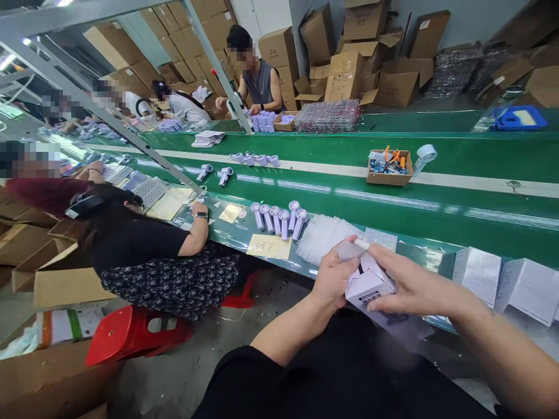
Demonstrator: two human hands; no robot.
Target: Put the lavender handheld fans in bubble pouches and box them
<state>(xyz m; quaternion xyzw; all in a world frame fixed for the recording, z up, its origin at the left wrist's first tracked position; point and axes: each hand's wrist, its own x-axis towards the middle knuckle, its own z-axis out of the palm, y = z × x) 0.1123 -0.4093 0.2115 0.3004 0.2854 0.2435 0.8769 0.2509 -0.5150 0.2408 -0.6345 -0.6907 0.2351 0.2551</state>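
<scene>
A small white cardboard box [370, 286] with dark print is held in front of my body, its top end facing away. My left hand [334, 273] grips its left side, the thumb across the top near a flap. On the right side my right hand [404, 276] clasps the same box, fingers over the far end and thumb on the near face. Just past my hands lies a pile of bubble wrap bags [325, 235]. Several lilac handheld fans [283, 220] stand to the left of it. What is inside the box is hidden.
White boxes [477, 273] stand on the bench at right. A yellow paper note [268, 247] lies before the fans. Across the green conveyor [323, 201] sits a carton of tools [388, 174]. A co-worker [144, 250] sits at left, by a red stool [131, 331].
</scene>
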